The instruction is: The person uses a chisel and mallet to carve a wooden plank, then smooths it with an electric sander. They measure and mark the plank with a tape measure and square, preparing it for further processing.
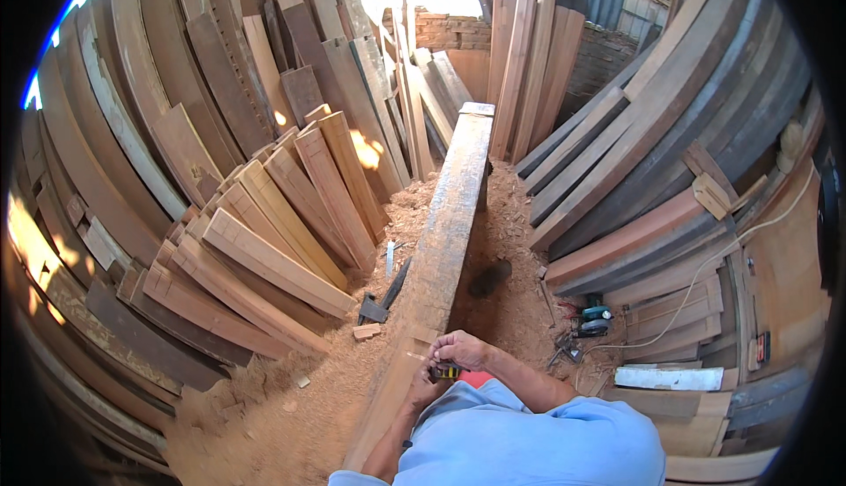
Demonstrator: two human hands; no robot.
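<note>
My left hand (425, 390) is closed around a small yellow-and-black tape measure (447, 370), close in front of my body. Just above it, my right hand (462, 348) has its fingers pinched together. A thin pale strip (415, 356) sticks out to the left from its fingertips; I cannot tell whether it is tape blade or something else. Both hands are over the near part of a long, thick wooden beam (445, 222) that runs away from me. A paler wood surface lies under the strip. Fingers partly hide the tape measure.
A dark-headed hammer or adze-like tool (374, 311) and a wood offcut (367, 332) lie left of the beam. Green power tools (596, 313) with a pale cord (696, 276) are on the right. Stacked planks (273, 266) line both sides; shavings (264, 424) cover the floor.
</note>
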